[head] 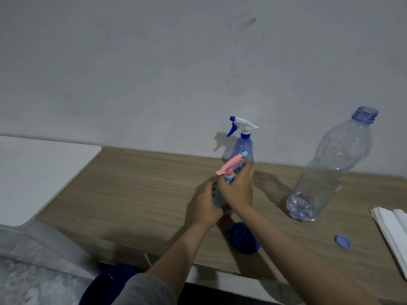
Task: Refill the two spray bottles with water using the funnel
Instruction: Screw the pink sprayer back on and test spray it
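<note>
Gripping the teal spray bottle [218, 198] with both hands, I have it standing on the wooden tabletop [136, 186], its long axis close to upright and leaning slightly. My left hand [207, 205] wraps the body from the left, fingers [212, 186] curled round it. My right hand [239, 190] sits higher, its fingers clamped about the neck just under the pink trigger head [230, 165], whose light-blue nozzle tip points up and to the right, toward the wall. Directly behind it, near the wall, the blue spray bottle [242, 146] stands upright with its white-and-blue head on, trigger facing left. Just nearer me than the teal bottle, partly hidden under my right forearm, lies a dark blue funnel [241, 239]. Well to the right stands a large clear water bottle [330, 170], uncapped, with only a little water at the bottom. Its blue cap [343, 241] lies on the tabletop nearer me, beside an open book [392, 234] at the right edge.
</note>
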Tool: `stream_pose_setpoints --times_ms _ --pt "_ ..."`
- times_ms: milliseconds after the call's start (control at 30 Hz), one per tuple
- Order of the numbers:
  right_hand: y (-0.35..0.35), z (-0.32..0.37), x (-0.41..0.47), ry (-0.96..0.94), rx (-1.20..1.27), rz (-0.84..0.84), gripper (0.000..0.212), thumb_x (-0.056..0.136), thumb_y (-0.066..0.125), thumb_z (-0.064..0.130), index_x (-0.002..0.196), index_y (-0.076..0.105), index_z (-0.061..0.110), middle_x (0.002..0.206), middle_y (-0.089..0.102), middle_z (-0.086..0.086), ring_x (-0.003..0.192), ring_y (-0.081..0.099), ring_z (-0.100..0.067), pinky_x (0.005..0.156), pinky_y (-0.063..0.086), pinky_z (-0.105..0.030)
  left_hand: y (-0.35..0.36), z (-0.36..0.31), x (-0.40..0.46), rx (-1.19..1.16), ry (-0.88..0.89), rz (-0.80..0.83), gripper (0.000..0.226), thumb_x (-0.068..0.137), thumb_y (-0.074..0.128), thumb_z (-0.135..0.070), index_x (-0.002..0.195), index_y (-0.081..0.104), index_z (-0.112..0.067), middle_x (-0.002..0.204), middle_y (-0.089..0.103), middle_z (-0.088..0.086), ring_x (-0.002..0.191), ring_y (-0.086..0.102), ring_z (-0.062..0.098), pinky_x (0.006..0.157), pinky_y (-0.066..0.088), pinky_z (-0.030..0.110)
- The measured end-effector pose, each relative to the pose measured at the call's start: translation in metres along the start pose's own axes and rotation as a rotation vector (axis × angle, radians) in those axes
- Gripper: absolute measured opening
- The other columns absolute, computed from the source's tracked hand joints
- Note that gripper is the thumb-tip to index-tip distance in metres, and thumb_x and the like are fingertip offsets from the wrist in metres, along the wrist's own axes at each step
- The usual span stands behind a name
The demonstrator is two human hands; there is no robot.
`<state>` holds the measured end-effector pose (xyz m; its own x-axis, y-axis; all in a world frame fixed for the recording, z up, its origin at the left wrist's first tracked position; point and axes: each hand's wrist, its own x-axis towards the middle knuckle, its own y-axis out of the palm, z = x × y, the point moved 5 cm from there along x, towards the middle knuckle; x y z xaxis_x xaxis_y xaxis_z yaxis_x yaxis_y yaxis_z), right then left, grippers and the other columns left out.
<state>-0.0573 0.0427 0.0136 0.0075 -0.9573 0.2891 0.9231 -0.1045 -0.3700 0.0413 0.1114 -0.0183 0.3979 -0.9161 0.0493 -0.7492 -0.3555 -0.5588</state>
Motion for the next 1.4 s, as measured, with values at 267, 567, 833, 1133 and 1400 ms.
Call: stream_pose_setpoints --times_ms 267,567,833,1133,1400 --pt "0.023 0.008 0.004 -0.083 0.010 0.032 0.044 0.092 0.055 0.018 0.132 0.039 0.008 0.102 0.057 -0.012 0.084 0.060 -0.029 0.067 0.048 -0.039 -0.023 0.021 -0.006 0.109 0.057 0.026 0.062 0.079 0.071 -0.026 0.135 0.045 -0.017 0.130 0.057 0.004 0.118 0.054 0.017 0.091 0.046 0.026" --pt "0.064 0.071 0.000 -0.154 -0.007 0.407 0.014 0.088 0.054 0.015 0.077 0.051 0.006 0.066 0.057 -0.014 0.061 0.057 -0.028 0.059 0.047 -0.040 -0.130 0.103 -0.026 0.555 0.016 -0.164 0.062 0.088 0.053 -0.046 0.138 0.039 -0.011 0.136 0.046 0.009 0.126 0.042 0.025 0.104 0.033 0.033" --pt "0.099 0.033 -0.074 0.065 -0.226 0.743 0.033 0.083 0.052 0.023 0.053 0.045 0.014 0.048 0.046 0.003 0.046 0.042 -0.014 0.047 0.029 -0.028 -0.178 0.155 -0.068 0.730 -0.060 -0.246 0.079 0.082 0.040 -0.056 0.130 0.051 0.006 0.131 0.051 0.032 0.121 0.052 0.042 0.099 0.045 0.049" --pt "0.107 0.021 -0.099 0.229 -0.299 0.846 0.024 0.085 0.052 0.026 0.065 0.056 0.015 0.065 0.056 -0.002 0.059 0.051 -0.014 0.051 0.033 -0.026 -0.177 0.186 -0.084 0.767 -0.202 -0.218 0.076 0.083 0.054 -0.058 0.139 0.040 -0.009 0.144 0.041 0.022 0.133 0.040 0.033 0.107 0.035 0.047" --pt "0.132 0.029 -0.138 0.228 -0.274 1.011 0.023 0.086 0.050 0.033 0.070 0.055 0.017 0.067 0.054 -0.002 0.061 0.051 -0.016 0.052 0.035 -0.026 -0.180 0.200 -0.094 0.728 -0.262 -0.204 0.078 0.085 0.045 -0.064 0.143 0.031 -0.013 0.151 0.031 0.018 0.140 0.029 0.032 0.110 0.027 0.052"
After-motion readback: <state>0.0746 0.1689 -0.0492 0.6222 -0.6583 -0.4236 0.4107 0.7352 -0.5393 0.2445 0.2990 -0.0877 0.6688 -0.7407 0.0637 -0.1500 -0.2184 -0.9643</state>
